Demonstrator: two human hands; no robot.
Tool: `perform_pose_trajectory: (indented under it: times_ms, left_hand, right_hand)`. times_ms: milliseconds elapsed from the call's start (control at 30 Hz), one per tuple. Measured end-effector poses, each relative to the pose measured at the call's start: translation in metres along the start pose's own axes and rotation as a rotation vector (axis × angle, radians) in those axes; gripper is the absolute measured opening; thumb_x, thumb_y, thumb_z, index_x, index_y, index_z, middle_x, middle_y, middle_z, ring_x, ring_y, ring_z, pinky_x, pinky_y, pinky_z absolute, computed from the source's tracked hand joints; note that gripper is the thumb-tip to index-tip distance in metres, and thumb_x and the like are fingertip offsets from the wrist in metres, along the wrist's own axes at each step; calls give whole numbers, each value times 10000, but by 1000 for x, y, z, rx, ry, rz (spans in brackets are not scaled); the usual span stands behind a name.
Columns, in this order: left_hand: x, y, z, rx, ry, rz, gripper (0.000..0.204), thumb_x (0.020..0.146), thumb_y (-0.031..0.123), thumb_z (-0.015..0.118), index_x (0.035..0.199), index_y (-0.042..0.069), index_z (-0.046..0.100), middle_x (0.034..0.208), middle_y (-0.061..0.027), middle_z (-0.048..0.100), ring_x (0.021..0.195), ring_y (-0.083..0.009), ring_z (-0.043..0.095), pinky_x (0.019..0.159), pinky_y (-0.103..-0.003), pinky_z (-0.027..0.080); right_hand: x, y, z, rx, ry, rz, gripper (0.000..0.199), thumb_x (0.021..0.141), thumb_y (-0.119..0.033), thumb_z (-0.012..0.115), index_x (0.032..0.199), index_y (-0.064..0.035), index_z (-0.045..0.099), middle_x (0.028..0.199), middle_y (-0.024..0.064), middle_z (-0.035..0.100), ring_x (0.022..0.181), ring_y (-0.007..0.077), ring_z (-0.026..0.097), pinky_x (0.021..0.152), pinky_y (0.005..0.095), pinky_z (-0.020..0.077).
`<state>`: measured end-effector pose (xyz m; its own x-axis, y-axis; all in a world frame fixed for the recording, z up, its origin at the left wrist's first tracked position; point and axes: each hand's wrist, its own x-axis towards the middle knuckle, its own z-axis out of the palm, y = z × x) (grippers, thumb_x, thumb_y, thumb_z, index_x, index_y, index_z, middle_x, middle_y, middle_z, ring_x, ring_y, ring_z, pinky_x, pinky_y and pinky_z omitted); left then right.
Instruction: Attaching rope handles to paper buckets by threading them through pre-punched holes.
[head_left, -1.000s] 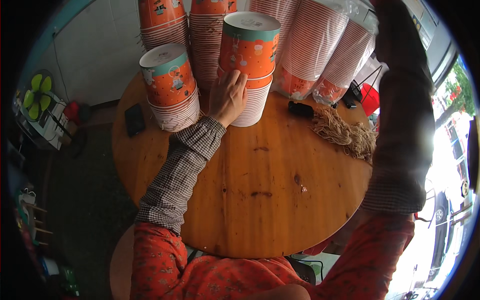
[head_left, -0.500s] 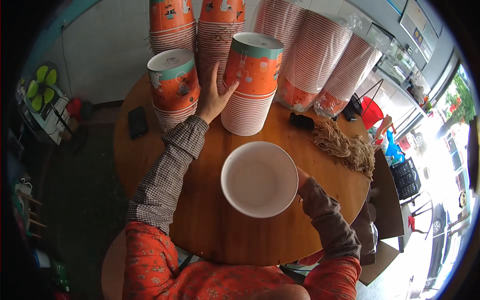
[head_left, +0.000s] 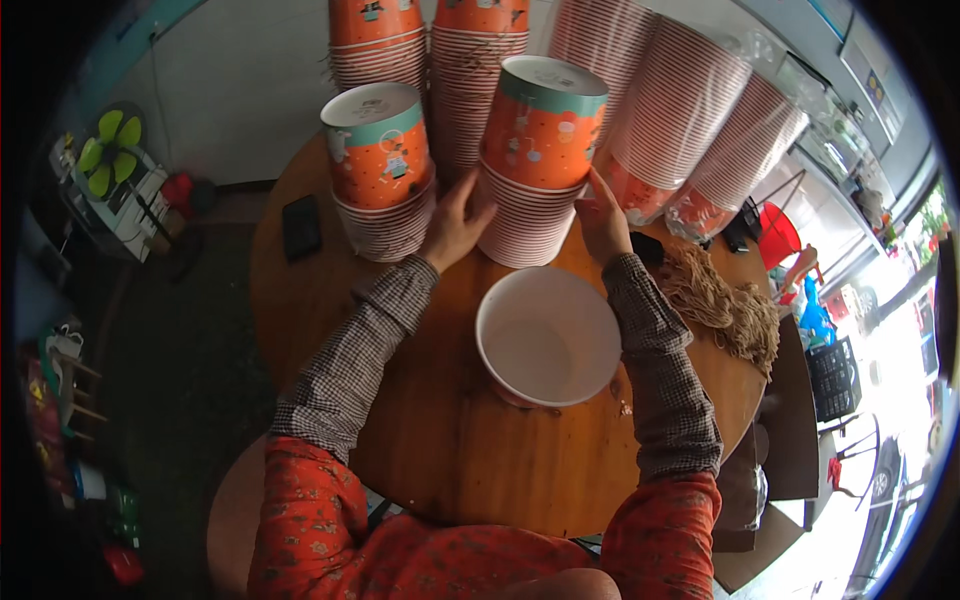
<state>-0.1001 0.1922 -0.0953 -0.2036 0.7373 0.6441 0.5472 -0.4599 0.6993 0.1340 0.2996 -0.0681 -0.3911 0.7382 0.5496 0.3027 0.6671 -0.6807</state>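
Note:
An upside-down stack of paper buckets, orange with a green band, stands on the round wooden table. My left hand grips its left side just below the orange part, thumb toward the front. On the opposite side my right hand presses against the stack, its fingers partly hidden. In front of it, one white-lined paper bucket sits upright, mouth up, untouched by either hand. Left of my left hand is a shorter upside-down stack of the same buckets.
Taller bucket stacks rise behind, and plastic-wrapped stacks lean at the back right. A bundle of beige string lies at the right edge. A dark phone is at the left; a green fan stands beyond the table.
My right hand has left the upright bucket and reached forward to the stack's right side. My left hand has slid lower on the stack's left side. The whole view has shifted slightly.

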Motion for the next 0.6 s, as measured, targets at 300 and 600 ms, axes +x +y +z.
perform_pose_trajectory:
  times_ms: [300, 600]
  left_hand:
    - [16, -37, 5, 115, 140, 103, 647, 882, 133, 650, 1437, -2, 346, 1375, -259, 482, 1296, -346, 469, 1074, -395, 384]
    - [-70, -40, -3, -301, 14, -296, 422, 923, 72, 610, 1329, 18, 504, 1140, -117, 614, 1044, -187, 602, 900, -303, 503]
  right_hand:
    - [-11, 1, 10, 451, -159, -7, 777, 840, 124, 593, 1511, -84, 261, 1452, 60, 410, 1173, 180, 498, 925, 279, 475]
    - [-71, 109, -100, -146, 185, 249, 177, 872, -94, 671, 1028, -15, 695, 831, 32, 697, 733, 96, 625, 664, 265, 520]
